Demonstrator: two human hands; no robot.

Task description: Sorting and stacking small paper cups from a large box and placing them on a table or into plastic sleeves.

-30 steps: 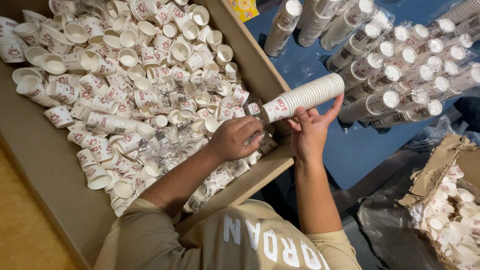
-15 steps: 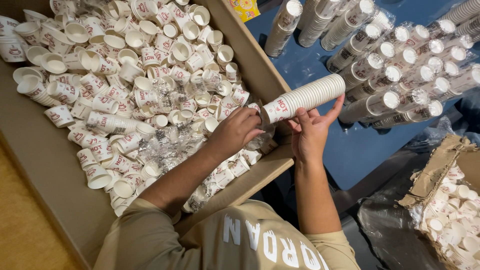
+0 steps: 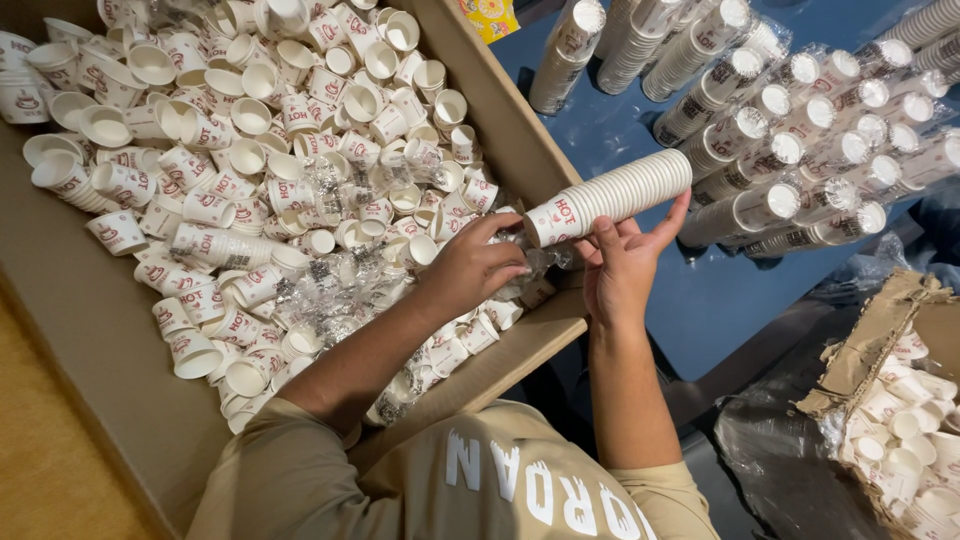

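Note:
My right hand [image 3: 622, 268] grips a long stack of white paper cups [image 3: 612, 194] with red print, held nearly level over the edge of a big cardboard box [image 3: 520, 130]. Its fingers wrap the stack from below. My left hand [image 3: 478, 266] reaches across the box rim and pinches the stack's closed end, where the end cup sits. Crumpled clear plastic film [image 3: 540, 268] lies just under both hands. Many loose paper cups [image 3: 250, 180] of the same kind fill the box beneath my left arm.
Several wrapped sleeves of stacked cups [image 3: 800, 150] lie on a blue surface [image 3: 720, 300] at the upper right. A torn cardboard box with more loose cups [image 3: 900, 420] sits at the lower right. Dark plastic sheeting [image 3: 790, 470] lies beside it.
My left hand has lifted slightly from the loose cups to the closed end of the stack. The right hand and the stack have barely moved.

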